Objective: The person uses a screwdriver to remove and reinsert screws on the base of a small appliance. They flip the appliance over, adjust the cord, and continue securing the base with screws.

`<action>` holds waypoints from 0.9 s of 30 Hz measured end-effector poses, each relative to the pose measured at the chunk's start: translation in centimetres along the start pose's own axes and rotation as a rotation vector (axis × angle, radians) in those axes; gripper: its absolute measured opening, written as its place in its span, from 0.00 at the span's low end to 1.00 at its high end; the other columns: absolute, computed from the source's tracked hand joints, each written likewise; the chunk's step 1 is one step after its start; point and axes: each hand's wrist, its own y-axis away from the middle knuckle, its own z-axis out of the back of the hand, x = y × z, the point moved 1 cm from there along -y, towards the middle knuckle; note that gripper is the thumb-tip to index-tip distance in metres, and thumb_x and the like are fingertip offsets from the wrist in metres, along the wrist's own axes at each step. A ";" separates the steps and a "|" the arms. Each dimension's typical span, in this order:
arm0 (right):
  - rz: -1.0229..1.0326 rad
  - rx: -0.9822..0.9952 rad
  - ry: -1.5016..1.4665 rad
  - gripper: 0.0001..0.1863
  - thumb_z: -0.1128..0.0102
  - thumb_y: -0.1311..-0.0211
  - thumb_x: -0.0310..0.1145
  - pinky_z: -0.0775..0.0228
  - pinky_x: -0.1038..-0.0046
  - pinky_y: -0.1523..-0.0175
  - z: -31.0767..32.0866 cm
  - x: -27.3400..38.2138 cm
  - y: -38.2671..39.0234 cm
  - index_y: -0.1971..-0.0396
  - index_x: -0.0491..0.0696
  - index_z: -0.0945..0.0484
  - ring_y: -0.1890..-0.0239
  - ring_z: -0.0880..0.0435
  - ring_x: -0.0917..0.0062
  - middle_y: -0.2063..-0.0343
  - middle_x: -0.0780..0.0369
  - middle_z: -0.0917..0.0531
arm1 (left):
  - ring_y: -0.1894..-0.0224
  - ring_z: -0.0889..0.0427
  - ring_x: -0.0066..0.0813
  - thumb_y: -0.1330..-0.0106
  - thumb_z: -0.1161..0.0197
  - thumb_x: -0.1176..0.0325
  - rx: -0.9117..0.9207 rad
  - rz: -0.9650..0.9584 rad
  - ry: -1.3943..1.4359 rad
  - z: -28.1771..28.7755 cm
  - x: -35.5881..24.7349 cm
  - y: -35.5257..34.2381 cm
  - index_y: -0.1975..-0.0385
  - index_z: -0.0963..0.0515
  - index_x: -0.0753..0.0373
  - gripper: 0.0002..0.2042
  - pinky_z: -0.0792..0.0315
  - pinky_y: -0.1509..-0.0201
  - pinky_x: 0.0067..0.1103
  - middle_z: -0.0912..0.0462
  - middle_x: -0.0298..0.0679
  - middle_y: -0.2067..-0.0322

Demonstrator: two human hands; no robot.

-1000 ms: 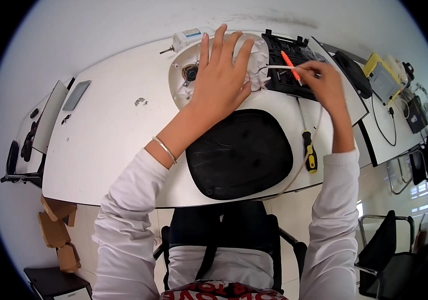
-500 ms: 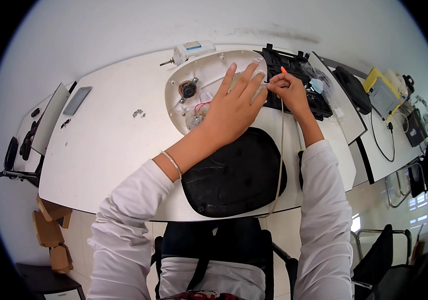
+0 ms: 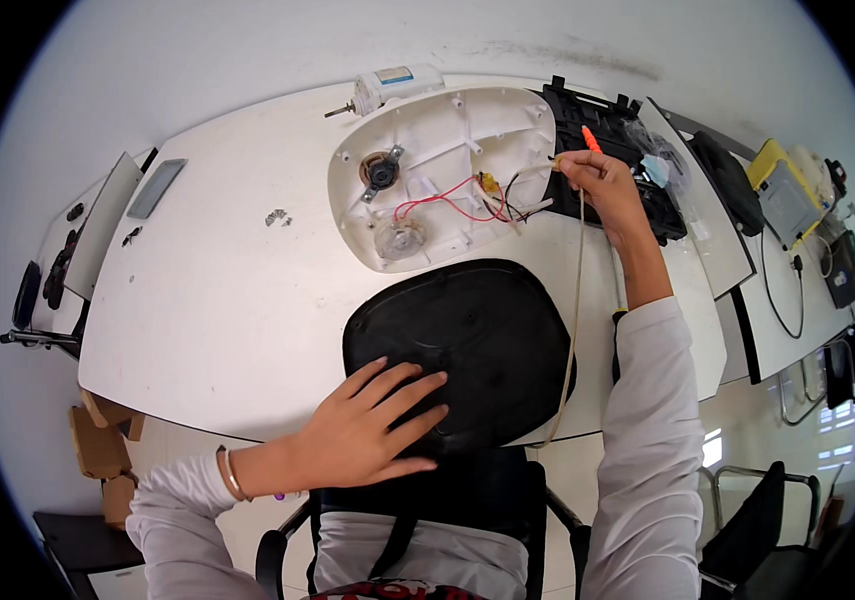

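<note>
My left hand [image 3: 380,420] lies with its fingers spread over the near left part of a black rounded cover [image 3: 483,320] at the table's front edge. My right hand [image 3: 603,185] pinches a whitish cable [image 3: 575,330] at the right rim of a white plastic housing [image 3: 428,130]. From there the cable hangs down past the cover and over the table edge. Inside the housing sit a round dark part with metal tabs [image 3: 381,175], a clear round part [image 3: 400,238], red wires [image 3: 448,202] and a small yellow component [image 3: 489,182].
Behind the housing lies a white cylindrical motor [image 3: 393,85] with a shaft. A black tool case [image 3: 588,110] is beyond my right hand, an orange-tipped tool [image 3: 591,138] beside it. Small screws [image 3: 278,217] and a grey phone [image 3: 157,188] are to the left.
My left hand has left the housing and come down to the black cover, uncovering the wires. My right hand stays at the housing's right rim with the cable.
</note>
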 end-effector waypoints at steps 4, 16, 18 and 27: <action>0.064 -0.031 0.031 0.11 0.37 0.42 0.34 0.46 0.86 0.71 0.1 0.0 -0.6 0.63 0.43 0.19 0.76 0.34 0.91 0.76 0.72 0.23 | 0.41 0.31 0.39 0.49 0.35 0.50 0.052 -0.035 -0.002 0.1 0.1 1.2 0.53 0.23 0.54 0.24 0.36 0.39 0.35 0.29 0.39 0.43; -0.054 0.005 -0.050 0.09 0.38 0.40 0.36 0.38 0.83 0.64 -0.4 -0.9 -1.0 0.63 0.49 0.22 0.66 0.25 0.87 0.67 0.68 0.17 | 0.50 0.21 0.38 0.45 0.39 0.67 -0.279 -0.229 -0.180 1.0 -0.6 3.4 0.71 0.26 0.55 0.05 0.26 0.48 0.30 0.19 0.37 0.55; -0.070 -0.024 -0.064 0.09 0.40 0.39 0.36 0.34 0.83 0.61 -0.6 -0.8 -0.7 0.62 0.50 0.23 0.62 0.23 0.86 0.66 0.67 0.17 | 0.51 0.21 0.35 0.42 0.41 0.67 -0.223 -0.166 -0.099 2.3 0.4 4.0 0.71 0.28 0.56 0.04 0.28 0.50 0.27 0.19 0.35 0.56; -0.016 0.063 -0.206 0.10 0.43 0.37 0.33 0.29 0.84 0.58 -0.3 -1.6 -0.9 0.59 0.46 0.26 0.65 0.21 0.87 0.67 0.67 0.18 | 0.49 0.33 0.22 0.27 0.54 0.58 -0.853 0.406 0.611 3.8 7.3 -1.3 0.46 0.36 0.70 0.21 0.42 0.42 0.18 0.29 0.39 0.52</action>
